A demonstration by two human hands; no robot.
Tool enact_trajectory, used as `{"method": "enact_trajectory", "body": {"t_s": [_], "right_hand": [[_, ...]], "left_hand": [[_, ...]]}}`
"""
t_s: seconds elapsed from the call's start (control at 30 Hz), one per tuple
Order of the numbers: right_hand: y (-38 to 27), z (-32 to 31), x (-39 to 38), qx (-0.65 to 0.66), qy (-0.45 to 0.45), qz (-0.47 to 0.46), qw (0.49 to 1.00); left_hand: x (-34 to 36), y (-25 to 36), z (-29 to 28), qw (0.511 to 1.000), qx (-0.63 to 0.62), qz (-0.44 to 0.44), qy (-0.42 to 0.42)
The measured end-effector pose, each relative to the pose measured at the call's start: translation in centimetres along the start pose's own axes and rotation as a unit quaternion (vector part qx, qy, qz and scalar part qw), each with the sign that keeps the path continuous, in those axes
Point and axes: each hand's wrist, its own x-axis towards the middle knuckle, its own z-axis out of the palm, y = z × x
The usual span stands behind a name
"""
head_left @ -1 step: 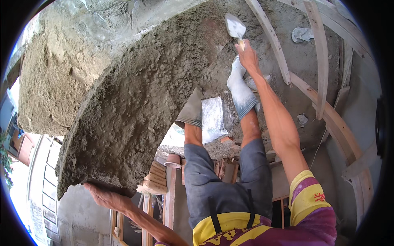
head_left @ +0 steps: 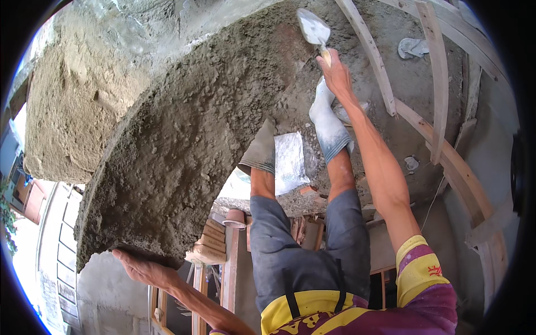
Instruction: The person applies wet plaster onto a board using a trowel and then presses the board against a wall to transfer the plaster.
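Note:
My right hand [head_left: 335, 75] grips the wooden handle [head_left: 326, 56] of a pointed steel trowel [head_left: 314, 27], held near the top of the view above my right white boot [head_left: 326, 111]. My left hand [head_left: 142, 268] rests with extended fingers against the lower edge of a curved, rough mass of wet mortar [head_left: 156, 162]; part of it is hidden under that edge. My left boot [head_left: 258, 149] is grey with mortar. A white bag [head_left: 289, 159] lies between my legs.
Curved wooden boards [head_left: 435, 84] run along the right. A rough plastered mound [head_left: 72, 111] stands at upper left. Stacked bricks or blocks [head_left: 206, 243], a small pot [head_left: 235, 218] and timber posts [head_left: 229, 273] are lower down. A white cloth-like item [head_left: 412, 47] lies at upper right.
My right hand and the trowel have shifted slightly up and to the left. My left hand stays at the mortar's edge.

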Motion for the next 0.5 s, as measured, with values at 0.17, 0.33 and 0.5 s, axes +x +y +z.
{"method": "enact_trajectory", "body": {"t_s": [0.17,0.33,0.5], "right_hand": [[4.0,2.4,5.8,-0.048,0.004,0.015,0.999],[-1.0,5.1,7.2,-0.006,0.021,-0.039,0.999],[8.0,2.6,7.9,-0.049,-0.090,0.230,0.968]], "left_hand": [[0.0,0.1,1.6,1.000,-0.003,-0.006,-0.005],[-0.4,-0.3,1.2,0.999,0.011,0.007,0.031],[1.0,-2.1,1.3,0.999,-0.030,-0.005,-0.028]]}}
